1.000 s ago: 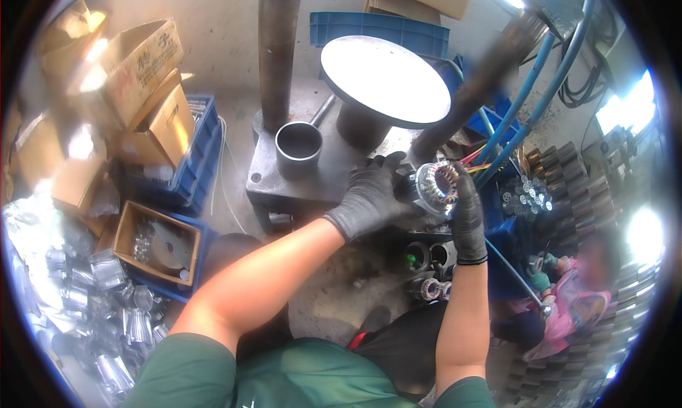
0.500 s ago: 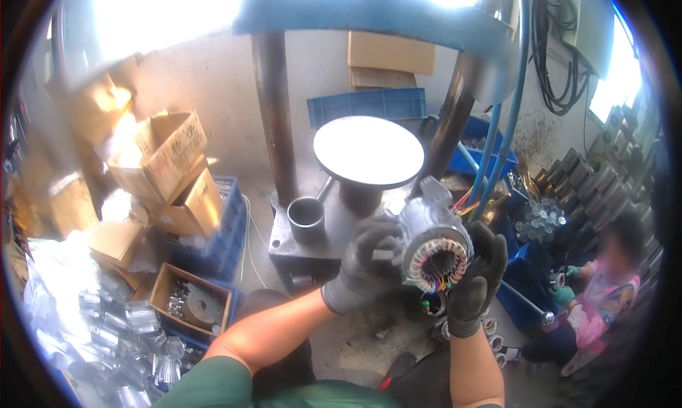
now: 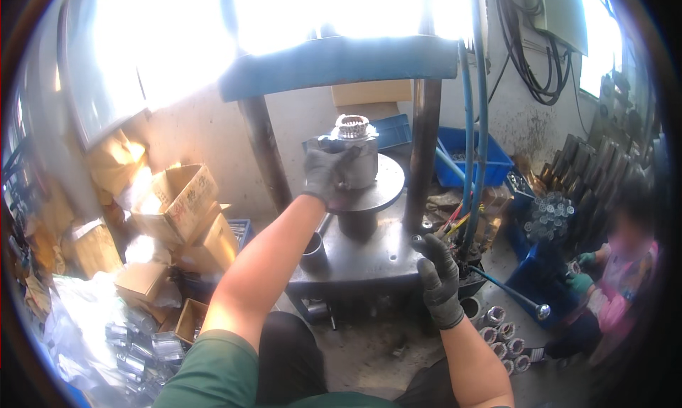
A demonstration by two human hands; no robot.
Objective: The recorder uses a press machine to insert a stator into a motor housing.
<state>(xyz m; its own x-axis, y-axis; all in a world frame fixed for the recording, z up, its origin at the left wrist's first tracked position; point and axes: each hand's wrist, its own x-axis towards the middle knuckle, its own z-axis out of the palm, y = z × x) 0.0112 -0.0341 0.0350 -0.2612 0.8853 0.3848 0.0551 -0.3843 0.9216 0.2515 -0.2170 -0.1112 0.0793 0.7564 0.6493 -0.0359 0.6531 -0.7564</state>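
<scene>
A grey metal motor housing [image 3: 362, 165] stands upright on the round steel plate [image 3: 389, 191] of the press. Its ring of stator windings [image 3: 353, 126] faces up at the top. My left hand [image 3: 325, 172], in a dark grey glove, grips the housing's left side, with the arm stretched forward. My right hand [image 3: 441, 283], gloved the same way, is raised off the right front corner of the press table [image 3: 376, 259]. Its fingers are partly bent and apart, with nothing visible in them. A short open metal tube [image 3: 313, 255] stands on the table below my left forearm.
Blue press posts and crossbeam [image 3: 341, 67] frame the plate. Cardboard boxes [image 3: 174, 202] and shiny metal parts [image 3: 138, 351] lie at left. Several wound stators [image 3: 504, 331] sit on the floor at right, near a lever with a ball end [image 3: 543, 311]. A co-worker [image 3: 618, 280] sits beyond.
The motor housing went from both hands onto the round plate, its windings turned from facing me to facing up. My right hand has let go and drawn back. The view has shifted.
</scene>
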